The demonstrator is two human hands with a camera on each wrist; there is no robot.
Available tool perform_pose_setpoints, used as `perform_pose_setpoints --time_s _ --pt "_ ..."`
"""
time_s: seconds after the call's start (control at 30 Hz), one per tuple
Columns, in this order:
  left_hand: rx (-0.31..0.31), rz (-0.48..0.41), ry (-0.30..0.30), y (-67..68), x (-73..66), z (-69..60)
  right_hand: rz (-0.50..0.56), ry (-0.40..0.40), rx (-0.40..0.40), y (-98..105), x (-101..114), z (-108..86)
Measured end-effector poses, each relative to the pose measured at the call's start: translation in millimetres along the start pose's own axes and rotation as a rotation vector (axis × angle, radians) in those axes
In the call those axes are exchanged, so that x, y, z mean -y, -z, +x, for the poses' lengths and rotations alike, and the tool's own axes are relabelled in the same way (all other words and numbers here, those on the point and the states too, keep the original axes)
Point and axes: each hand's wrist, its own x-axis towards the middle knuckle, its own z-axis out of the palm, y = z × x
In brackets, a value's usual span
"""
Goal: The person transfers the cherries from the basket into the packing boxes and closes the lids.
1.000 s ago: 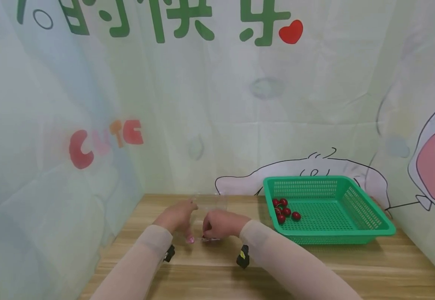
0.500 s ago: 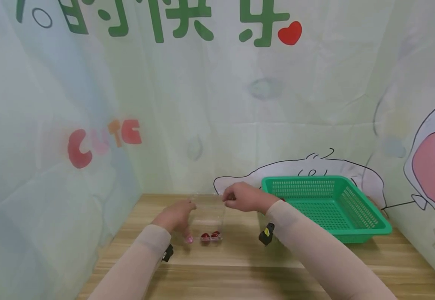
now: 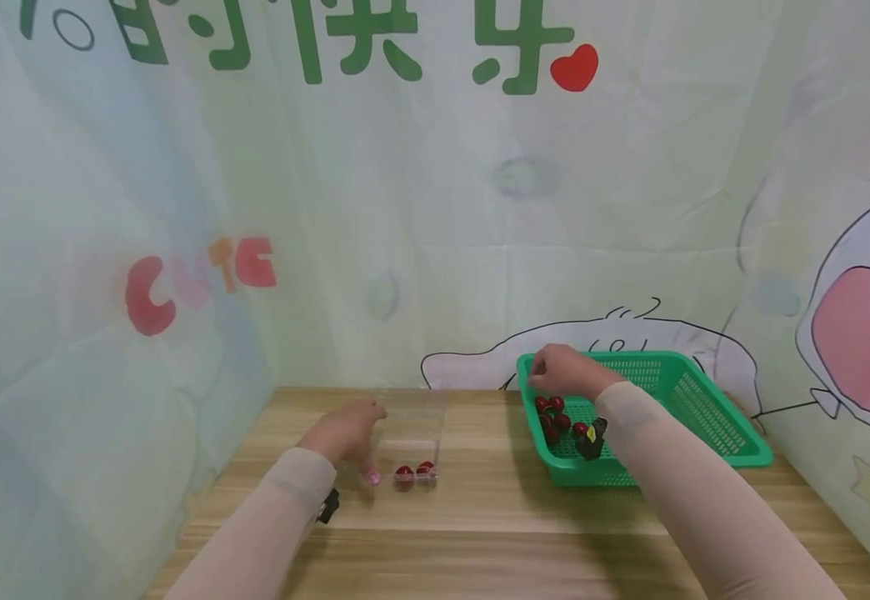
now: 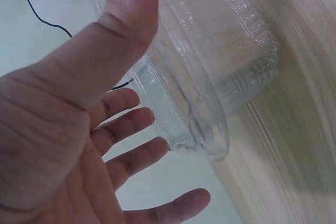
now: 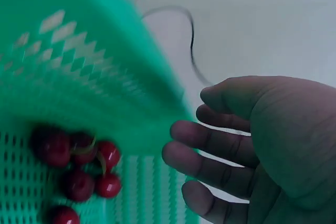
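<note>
A clear plastic box (image 3: 411, 427) stands on the table, with two red cherries (image 3: 404, 475) at its near end. My left hand (image 3: 343, 433) rests at the box's left side, fingers spread and fairly straight; in the left wrist view the fingertips (image 4: 157, 148) lie along the plastic wall. Over the left part of a green basket (image 3: 572, 473) is my right hand (image 3: 568, 372). Its fingers hang loosely bent and hold nothing in the right wrist view. Below it, several dark red cherries (image 5: 79, 184), some with stems, lie on the basket's mesh floor.
The wooden table (image 3: 472, 533) ends at a printed curtain (image 3: 405, 250) behind and at both sides. A stretch of tabletop lies between the box and the basket. Black cameras are strapped to both wrists.
My right hand has moved from the box's near end, where the two cherries now show, rightward over the basket. My left hand has stayed by the box.
</note>
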Motion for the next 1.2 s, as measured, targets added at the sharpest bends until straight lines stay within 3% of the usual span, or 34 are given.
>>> perform_pose_setpoints --time_s 0.27,0.47,0.67,0.93,1.2 --pt "-0.002 0.003 -0.01 0.3 0.4 -0.1 0.047 -0.102 0.107 -4 -47 -7.4" --pt "0.003 0.013 -0.008 -0.2 0.9 2.9 0.109 -0.192 0.151 -9 -66 -10.6" --pt "0.008 0.013 -0.001 -0.4 0.5 3.6 0.11 -0.214 0.23 -11 -63 -16.0" --pt "0.009 0.023 0.001 -3.6 2.8 2.7 0.039 -0.204 0.232 -10 -47 -37.5" --pt "0.006 -0.005 0.019 -2.7 1.7 1.4 -0.033 -0.229 0.216 -12 -41 -40.7"
